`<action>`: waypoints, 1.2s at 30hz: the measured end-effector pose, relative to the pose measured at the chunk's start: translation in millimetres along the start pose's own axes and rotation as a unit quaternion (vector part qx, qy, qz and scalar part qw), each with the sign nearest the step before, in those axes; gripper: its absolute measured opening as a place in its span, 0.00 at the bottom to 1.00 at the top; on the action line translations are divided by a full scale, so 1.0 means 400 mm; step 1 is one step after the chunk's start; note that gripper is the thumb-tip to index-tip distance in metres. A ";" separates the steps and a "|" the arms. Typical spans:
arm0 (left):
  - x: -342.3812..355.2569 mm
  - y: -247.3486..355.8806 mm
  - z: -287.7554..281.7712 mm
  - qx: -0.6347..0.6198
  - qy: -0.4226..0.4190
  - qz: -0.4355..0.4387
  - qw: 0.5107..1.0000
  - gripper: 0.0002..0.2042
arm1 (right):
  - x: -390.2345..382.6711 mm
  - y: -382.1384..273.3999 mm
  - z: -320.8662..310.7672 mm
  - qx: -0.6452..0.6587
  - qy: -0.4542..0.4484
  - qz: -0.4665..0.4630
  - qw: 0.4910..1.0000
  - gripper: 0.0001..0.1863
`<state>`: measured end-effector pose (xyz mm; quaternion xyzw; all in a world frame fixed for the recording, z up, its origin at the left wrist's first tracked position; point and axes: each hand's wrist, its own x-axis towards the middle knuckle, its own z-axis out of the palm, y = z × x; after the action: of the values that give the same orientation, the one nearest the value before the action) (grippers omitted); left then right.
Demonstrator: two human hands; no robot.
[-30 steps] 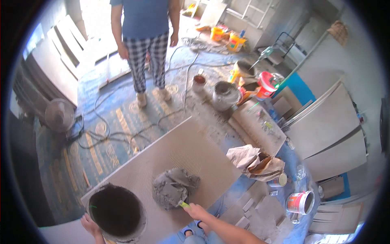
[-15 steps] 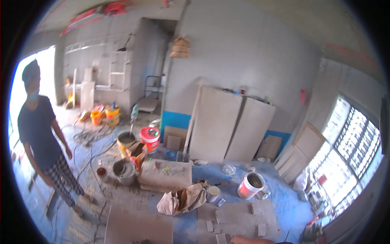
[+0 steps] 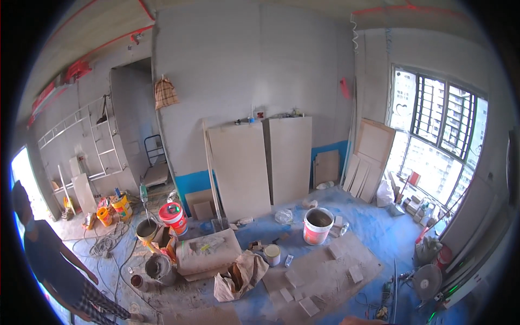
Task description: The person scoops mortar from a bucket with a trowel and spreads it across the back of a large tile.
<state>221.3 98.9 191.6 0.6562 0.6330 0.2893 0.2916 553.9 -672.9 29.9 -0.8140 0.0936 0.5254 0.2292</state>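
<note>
A sliver of my right hand or forearm (image 3: 358,321) shows at the lower edge; its fingers and anything in them are hidden. Just above it lies a dusty board (image 3: 333,287) with several small tile offcuts (image 3: 310,306). The top of a comb-marked grey board (image 3: 200,317) shows at the bottom centre, mostly out of frame. A crumpled paper sack (image 3: 241,276) lies behind it, beside a small pale tin (image 3: 272,254) and a white bucket of grey mix (image 3: 318,234). My left hand is out of frame.
A person (image 3: 46,254) stands at far left. Buckets (image 3: 158,269), a mixer (image 3: 144,197) and cables (image 3: 105,246) crowd the left floor. Large slabs (image 3: 238,168) lean on the far wall, a ladder (image 3: 100,141) left of them. A fan (image 3: 427,281) and tools sit right, before a window (image 3: 439,119).
My view has swung up and to the right, from the mortar and trowel on the board to the room and window. The grey mound and my left hand have left the frame.
</note>
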 end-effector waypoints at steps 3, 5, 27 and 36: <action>0.037 0.017 0.002 -0.027 -0.013 0.006 1.000 0.17 | -0.025 0.065 0.050 0.007 -0.011 0.008 1.000 0.21; 0.073 0.013 -0.001 -0.047 -0.020 0.005 0.999 0.16 | -0.036 0.100 0.071 0.018 -0.014 0.013 1.000 0.20; 0.872 -0.013 -0.093 0.070 0.032 0.114 0.991 0.09 | -0.268 0.082 0.024 -0.033 0.074 -0.144 0.986 0.13; 0.450 0.117 0.226 0.023 0.090 0.307 0.947 0.23 | -0.174 0.129 -0.064 -0.248 0.074 -0.206 0.944 0.07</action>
<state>325.6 276.1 168.3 0.7963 0.4316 0.4080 0.1149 524.6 -736.7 86.9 -0.8833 -0.1931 0.4112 0.1157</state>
